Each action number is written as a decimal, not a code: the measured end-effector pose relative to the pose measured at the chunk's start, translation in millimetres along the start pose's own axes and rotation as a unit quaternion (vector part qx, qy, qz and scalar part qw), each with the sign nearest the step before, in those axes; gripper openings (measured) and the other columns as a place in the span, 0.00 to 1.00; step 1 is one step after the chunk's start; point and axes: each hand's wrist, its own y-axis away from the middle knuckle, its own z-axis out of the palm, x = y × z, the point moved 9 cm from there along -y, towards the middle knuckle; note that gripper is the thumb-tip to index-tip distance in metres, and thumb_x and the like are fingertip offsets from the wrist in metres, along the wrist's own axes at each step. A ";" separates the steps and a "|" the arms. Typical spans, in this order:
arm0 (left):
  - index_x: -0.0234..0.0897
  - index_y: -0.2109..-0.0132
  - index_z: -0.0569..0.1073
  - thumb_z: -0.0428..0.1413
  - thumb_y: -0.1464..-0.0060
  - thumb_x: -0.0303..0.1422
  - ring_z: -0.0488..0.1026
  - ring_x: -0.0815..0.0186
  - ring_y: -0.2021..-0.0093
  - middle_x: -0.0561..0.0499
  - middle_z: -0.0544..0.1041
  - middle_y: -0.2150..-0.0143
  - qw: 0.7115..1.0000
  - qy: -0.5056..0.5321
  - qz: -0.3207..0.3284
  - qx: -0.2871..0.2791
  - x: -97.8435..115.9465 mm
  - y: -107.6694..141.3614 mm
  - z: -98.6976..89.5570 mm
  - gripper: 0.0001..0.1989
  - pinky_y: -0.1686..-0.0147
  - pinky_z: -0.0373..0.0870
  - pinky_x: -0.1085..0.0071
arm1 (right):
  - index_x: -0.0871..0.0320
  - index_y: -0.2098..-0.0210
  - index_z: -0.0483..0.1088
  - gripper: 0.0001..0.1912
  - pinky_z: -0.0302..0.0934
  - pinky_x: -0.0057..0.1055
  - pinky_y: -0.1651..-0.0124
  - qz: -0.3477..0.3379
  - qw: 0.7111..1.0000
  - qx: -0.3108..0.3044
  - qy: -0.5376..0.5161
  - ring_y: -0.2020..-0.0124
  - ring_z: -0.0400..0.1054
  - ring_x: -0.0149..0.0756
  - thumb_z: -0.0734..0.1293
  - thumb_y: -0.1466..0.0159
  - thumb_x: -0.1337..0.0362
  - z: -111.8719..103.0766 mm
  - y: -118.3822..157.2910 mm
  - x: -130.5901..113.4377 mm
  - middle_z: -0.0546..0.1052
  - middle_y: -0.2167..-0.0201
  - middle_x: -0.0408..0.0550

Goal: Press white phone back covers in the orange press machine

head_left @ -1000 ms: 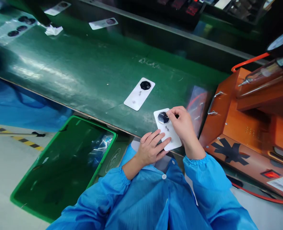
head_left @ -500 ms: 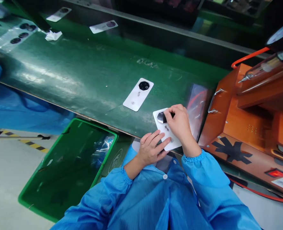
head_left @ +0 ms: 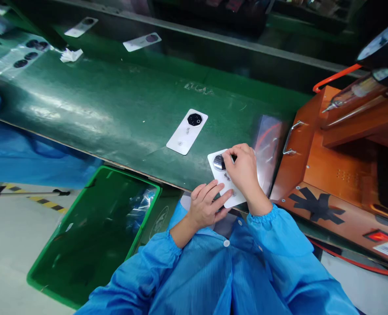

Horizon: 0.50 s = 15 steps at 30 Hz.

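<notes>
At the bench's near edge lies a white phone back panel with a dark, shiny round camera area at its top. My left hand rests its outstretched, spread fingers on the panel's lower left part. Over the upper right side is my right hand, thumb and fingertips pinched together at the edge of the dark round area. Those fingertips hide whatever they grip. A second white phone back panel lies to the left, its black round camera area facing up.
An orange machine stands at the right, with clear plastic film beside it. Two more panels lie farther back. A green bin sits below the green bench. At far left is another person's blue garment.
The view has shifted slightly. Both hands keep nearly the same places on the panel, with the right still pinched at the round area, where the reflection looks a little different.
</notes>
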 end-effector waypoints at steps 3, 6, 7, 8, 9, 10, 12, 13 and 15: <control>0.47 0.38 0.75 0.56 0.36 0.45 0.72 0.57 0.38 0.46 0.79 0.43 1.000 -0.010 0.003 0.011 1.0 0.0 -0.6 0.22 0.35 0.55 0.60 | 0.56 0.68 0.74 0.09 0.58 0.48 0.46 0.001 1.000 0.002 0.004 0.52 0.66 0.48 0.65 0.33 0.62 0.5 -0.1 0.2 0.74 0.58 0.51; 0.48 0.38 0.75 0.56 0.36 0.45 0.72 0.56 0.38 0.46 0.79 0.43 1.000 -0.014 0.001 -0.001 0.5 0.8 2.0 0.23 0.35 0.54 0.60 | 0.56 0.68 0.75 0.08 0.58 0.46 0.47 -0.002 1.000 0.005 0.000 0.53 0.67 0.48 0.66 0.34 0.62 0.1 0.0 0.6 0.74 0.59 0.51; 0.48 0.37 0.74 0.56 0.37 0.45 0.72 0.56 0.38 0.46 0.79 0.43 1.000 -0.014 0.001 -0.003 0.4 1.2 2.4 0.23 0.35 0.55 0.60 | 0.56 0.69 0.75 0.08 0.59 0.46 0.47 -0.004 1.000 0.006 -0.001 0.53 0.67 0.47 0.66 0.34 0.62 -0.2 0.1 0.9 0.74 0.59 0.51; 0.48 0.37 0.74 0.57 0.37 0.45 0.72 0.56 0.38 0.46 0.79 0.43 1.000 -0.013 0.001 -0.004 0.3 1.5 2.5 0.23 0.35 0.55 0.59 | 0.56 0.69 0.75 0.08 0.59 0.46 0.48 -0.005 1.000 0.008 -0.002 0.54 0.67 0.47 0.67 0.34 0.62 -0.6 0.1 1.5 0.74 0.60 0.51; 0.49 0.37 0.74 0.57 0.37 0.45 0.72 0.56 0.37 0.46 0.78 0.42 1.000 -0.012 0.002 -0.004 0.1 1.8 2.3 0.23 0.35 0.55 0.59 | 0.55 0.69 0.76 0.08 0.59 0.45 0.48 -0.007 1.000 0.008 -0.003 0.54 0.68 0.47 0.67 0.34 0.62 -0.7 0.1 2.3 0.74 0.60 0.50; 0.48 0.37 0.74 0.57 0.37 0.45 0.72 0.56 0.37 0.46 0.78 0.42 1.000 -0.009 0.002 -0.001 0.1 1.9 1.8 0.23 0.35 0.54 0.59 | 0.55 0.69 0.76 0.08 0.60 0.45 0.49 -0.008 1.000 0.008 -0.004 0.54 0.68 0.47 0.67 0.35 0.62 -0.5 -0.1 3.4 0.74 0.61 0.50; 0.47 0.37 0.74 0.58 0.38 0.44 0.72 0.56 0.38 0.46 0.79 0.43 1.000 -0.002 0.004 0.003 0.6 1.5 0.9 0.23 0.35 0.54 0.59 | 0.55 0.69 0.77 0.08 0.61 0.44 0.50 -0.011 1.000 0.004 -0.007 0.55 0.68 0.46 0.67 0.35 0.63 0.7 -0.7 5.1 0.74 0.61 0.50; 0.47 0.37 0.74 0.58 0.38 0.43 0.72 0.56 0.38 0.46 0.79 0.43 1.000 0.000 0.005 0.004 1.1 0.8 1.0 0.23 0.35 0.54 0.59 | 0.56 0.69 0.77 0.08 0.62 0.43 0.50 -0.014 1.000 0.003 -0.010 0.56 0.68 0.45 0.67 0.34 0.63 1.0 -0.9 5.2 0.74 0.62 0.50; 0.47 0.37 0.74 0.58 0.38 0.43 0.72 0.56 0.38 0.46 0.79 0.43 1.000 0.001 0.005 0.002 2.0 -0.8 1.9 0.23 0.35 0.54 0.60 | 0.57 0.66 0.78 0.09 0.63 0.42 0.51 -0.027 1.000 0.010 -0.011 0.56 0.69 0.45 0.66 0.34 0.63 -1.4 0.6 0.9 0.73 0.62 0.51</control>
